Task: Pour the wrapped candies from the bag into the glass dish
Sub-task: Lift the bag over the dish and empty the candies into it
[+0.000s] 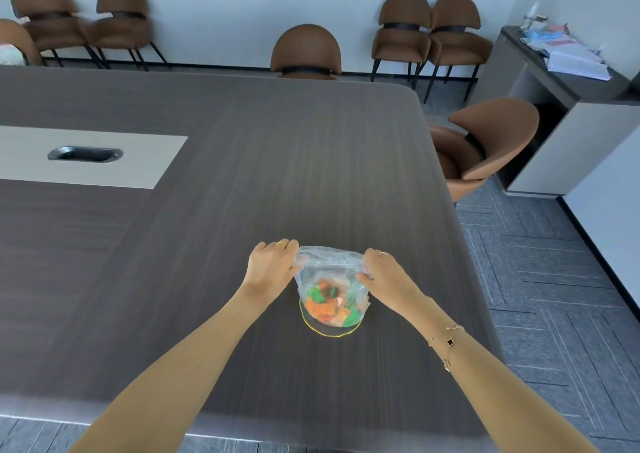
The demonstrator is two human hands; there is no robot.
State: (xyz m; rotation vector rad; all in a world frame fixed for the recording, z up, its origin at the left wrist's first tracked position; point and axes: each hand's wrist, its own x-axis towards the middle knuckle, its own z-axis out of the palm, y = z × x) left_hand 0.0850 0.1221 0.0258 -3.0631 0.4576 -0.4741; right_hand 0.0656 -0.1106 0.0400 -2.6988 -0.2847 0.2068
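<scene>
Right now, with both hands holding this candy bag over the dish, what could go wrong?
1. The clear plastic bag covers most of the glass dish, so only its yellow rim shows; aiming may be off and the wrapped candies could spill onto the table.
2. The left hand and right hand pinch only the bag's top corners; a slip could dump everything at once.

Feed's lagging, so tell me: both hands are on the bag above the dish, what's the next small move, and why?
Probably tip the bag so it empties: left hand and right hand grip its upper corners, candies sit low inside, dish lies right below.
</scene>
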